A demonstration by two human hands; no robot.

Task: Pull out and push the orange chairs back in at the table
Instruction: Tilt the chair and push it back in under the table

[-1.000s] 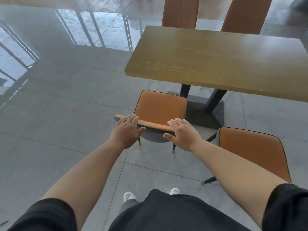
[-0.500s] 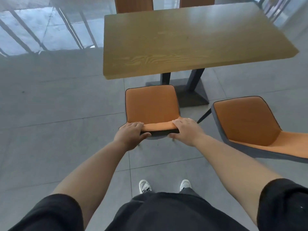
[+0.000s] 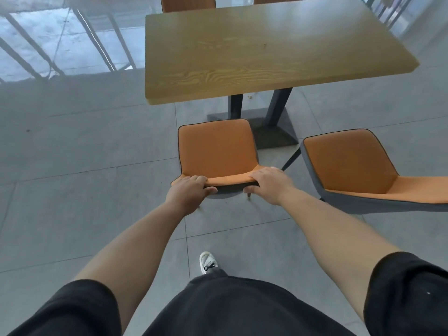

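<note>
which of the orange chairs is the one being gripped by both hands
The near-left chair: the left hand and right hand clamp its backrest top. The near-right chair and the two beyond the table are untouched.

Both bare arms reach forward and down from short black sleeves, nearly straight at the elbows. The left hand (image 3: 188, 191) and the right hand (image 3: 268, 184) sit side by side at about the same height, a small gap between them. Each hand curls closed on the top edge of the orange chair's backrest (image 3: 229, 181), fingers (image 3: 195, 178) draped over the top, thumbs tucked underneath on the near side, knuckles up.
</note>
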